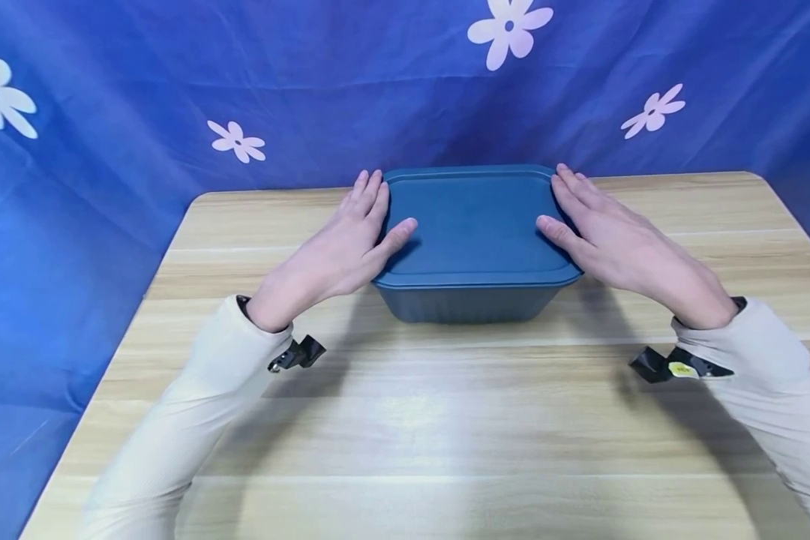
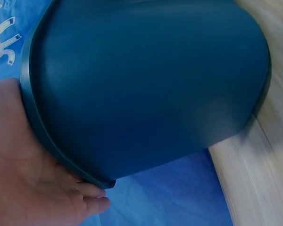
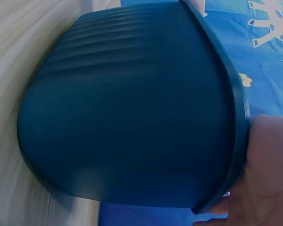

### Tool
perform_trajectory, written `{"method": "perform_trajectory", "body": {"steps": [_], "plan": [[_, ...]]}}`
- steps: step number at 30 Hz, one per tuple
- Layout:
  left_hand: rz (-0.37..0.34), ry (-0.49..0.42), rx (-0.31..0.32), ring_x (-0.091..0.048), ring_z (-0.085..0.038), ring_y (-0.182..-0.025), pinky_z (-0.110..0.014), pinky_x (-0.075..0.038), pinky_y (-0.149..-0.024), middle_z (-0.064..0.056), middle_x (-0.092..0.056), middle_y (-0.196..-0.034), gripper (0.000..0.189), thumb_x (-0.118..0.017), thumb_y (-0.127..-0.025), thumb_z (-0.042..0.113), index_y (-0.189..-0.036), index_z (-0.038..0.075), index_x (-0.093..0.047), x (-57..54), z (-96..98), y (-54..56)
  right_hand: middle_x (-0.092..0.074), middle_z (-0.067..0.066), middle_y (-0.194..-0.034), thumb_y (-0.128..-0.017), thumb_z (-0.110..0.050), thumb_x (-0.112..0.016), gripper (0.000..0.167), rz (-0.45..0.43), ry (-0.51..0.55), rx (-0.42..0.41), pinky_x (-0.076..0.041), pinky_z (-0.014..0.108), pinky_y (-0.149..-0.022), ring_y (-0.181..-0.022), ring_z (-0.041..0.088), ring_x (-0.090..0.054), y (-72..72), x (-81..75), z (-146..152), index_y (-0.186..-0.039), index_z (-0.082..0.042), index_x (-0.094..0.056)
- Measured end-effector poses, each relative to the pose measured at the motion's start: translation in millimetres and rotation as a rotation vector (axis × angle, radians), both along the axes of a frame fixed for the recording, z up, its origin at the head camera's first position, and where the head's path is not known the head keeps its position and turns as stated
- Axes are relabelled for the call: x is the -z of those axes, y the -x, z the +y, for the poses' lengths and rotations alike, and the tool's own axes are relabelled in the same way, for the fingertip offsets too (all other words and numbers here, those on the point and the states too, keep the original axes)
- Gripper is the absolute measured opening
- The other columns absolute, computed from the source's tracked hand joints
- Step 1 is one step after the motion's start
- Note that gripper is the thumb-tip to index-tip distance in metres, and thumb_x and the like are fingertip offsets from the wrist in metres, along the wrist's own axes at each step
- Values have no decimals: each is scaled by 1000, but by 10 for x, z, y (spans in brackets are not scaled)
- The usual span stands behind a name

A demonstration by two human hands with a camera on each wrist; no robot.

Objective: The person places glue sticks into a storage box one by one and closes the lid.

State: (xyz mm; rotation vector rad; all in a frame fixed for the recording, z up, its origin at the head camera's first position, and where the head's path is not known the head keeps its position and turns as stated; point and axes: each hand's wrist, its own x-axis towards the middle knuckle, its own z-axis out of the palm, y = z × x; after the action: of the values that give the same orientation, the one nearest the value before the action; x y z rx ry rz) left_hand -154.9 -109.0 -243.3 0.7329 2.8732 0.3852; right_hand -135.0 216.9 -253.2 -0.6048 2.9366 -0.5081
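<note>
A dark blue storage box [image 1: 472,304] with a flat lid [image 1: 475,225] stands upright near the table's far edge. At its left end my left hand [image 1: 351,244] rests along the lid's rim, fingers straight and thumb over the top. My right hand [image 1: 614,240] lies the same way at the right end, with its thumb also on the lid. In the left wrist view, the palm and fingers [image 2: 42,188] touch the lid's edge. The right wrist view shows the other hand [image 3: 269,174] against the rim. What the box contains is hidden beneath the lid.
The box stands on a pale wood-grain table [image 1: 418,427] with rounded far corners. Behind it hangs a blue cloth [image 1: 351,82] with white flowers, which also covers the left side. A small black camera [image 1: 298,354] is strapped at the left wrist, another [image 1: 651,365] at the right.
</note>
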Motion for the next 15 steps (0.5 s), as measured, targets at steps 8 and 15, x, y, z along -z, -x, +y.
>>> {"method": "perform_trajectory", "body": {"steps": [8, 15], "plan": [[-11, 13, 10, 24, -19, -142, -38, 6, -119, -13, 14, -159, 84, -15, -99, 62, -151, -2, -3, 20, 23, 46, 3, 8, -161, -103, -51, -26, 72, 15, 28, 18, -7, 48, -119, -147, 26, 2, 9, 54, 17, -153, -3, -6], [19, -47, -1, 13, -22, -146, -40, 4, -119, -13, 4, -160, 77, -15, -101, 58, -152, 0, -7, 87, -93, 97, 0, 10, -160, -105, -47, -24, 68, 10, 110, 17, -5, 48, -119, -147, 28, 2, 69, 117, 167, -152, 0, -10]]}}
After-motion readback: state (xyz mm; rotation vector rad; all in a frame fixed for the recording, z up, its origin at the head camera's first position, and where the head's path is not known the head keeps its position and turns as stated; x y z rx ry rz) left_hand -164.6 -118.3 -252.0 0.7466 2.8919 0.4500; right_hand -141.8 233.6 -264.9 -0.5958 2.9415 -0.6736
